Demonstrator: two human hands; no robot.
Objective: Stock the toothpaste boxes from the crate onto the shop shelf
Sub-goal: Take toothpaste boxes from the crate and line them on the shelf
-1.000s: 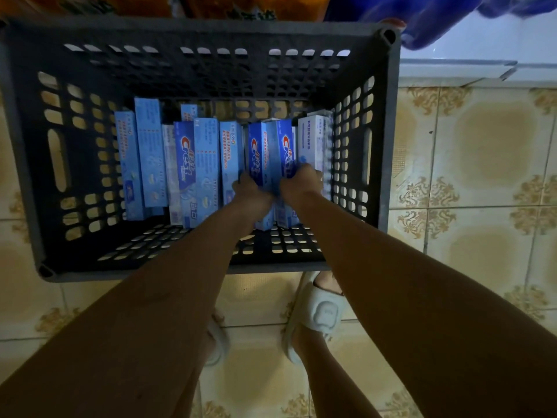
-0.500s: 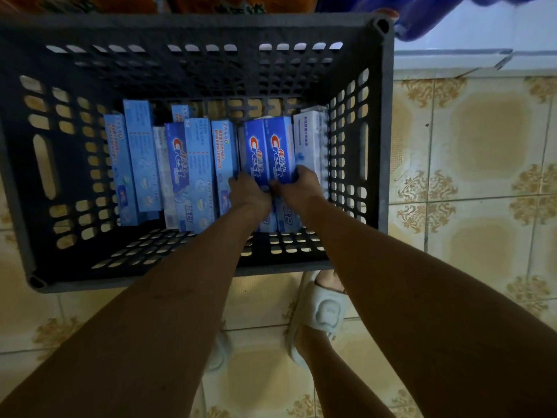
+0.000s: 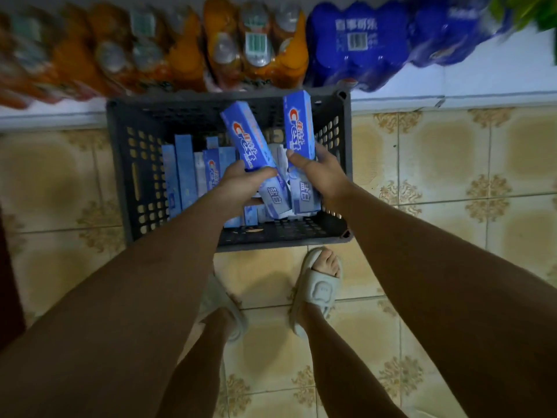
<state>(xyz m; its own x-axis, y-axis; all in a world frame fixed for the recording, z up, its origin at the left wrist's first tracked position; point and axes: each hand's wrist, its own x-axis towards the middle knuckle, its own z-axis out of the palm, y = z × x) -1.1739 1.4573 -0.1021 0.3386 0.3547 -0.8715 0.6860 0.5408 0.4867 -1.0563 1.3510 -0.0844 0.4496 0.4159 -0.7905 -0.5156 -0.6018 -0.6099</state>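
Head view: left hand (image 3: pixel 241 184) and right hand (image 3: pixel 319 171) each grip a Crest toothpaste box (image 3: pixel 251 146) (image 3: pixel 300 128) above the black crate (image 3: pixel 120 164); more boxes (image 3: pixel 187 173) stand inside, partly hidden by arms; behind the crate, blurred bottle packs (image 3: pixel 211 43).

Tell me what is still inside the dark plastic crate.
A row of light blue toothpaste boxes stands along the left of the dark perforated plastic crate. The arms and the two lifted boxes hide its right part.

Bare forearms, bare legs, and pale, perhaps grey, slide sandals (image 3: pixel 320 289).
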